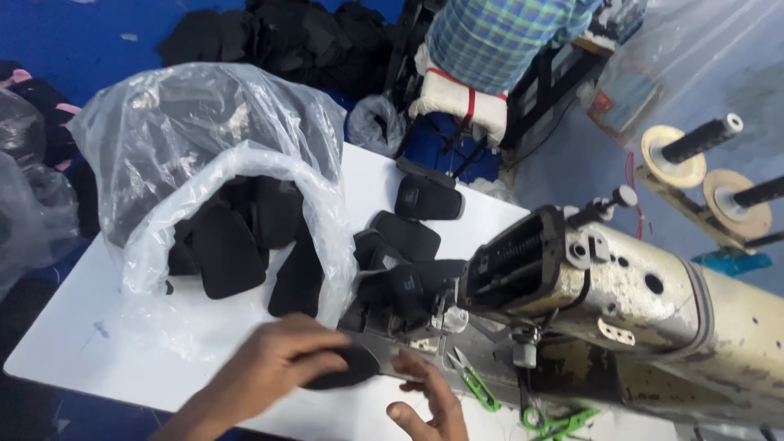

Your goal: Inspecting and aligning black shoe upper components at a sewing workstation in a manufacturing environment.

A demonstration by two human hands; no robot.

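head view: your left hand (273, 363) clamps a black fabric piece (343, 369) at the sewing machine (604, 286), right hand (425, 400) loose, bag (237, 220) mostly full, several stitched pieces (408, 237) beyond.

A white table (204, 343) carries everything here, standing over a blue floor (65, 41). On its left half lies a clear plastic bag (212, 163), mouth open toward the near edge, with black padded fabric pieces (237, 245) spilling out of it. Further black pieces (416, 220) lie loose on the tabletop toward the far corner (one sits right at the edge). A worn, cream-coloured sewing machine (637, 294) rests at the right, and green-handled snips (478, 384) lie in front of it, possibly on the machine's bed.
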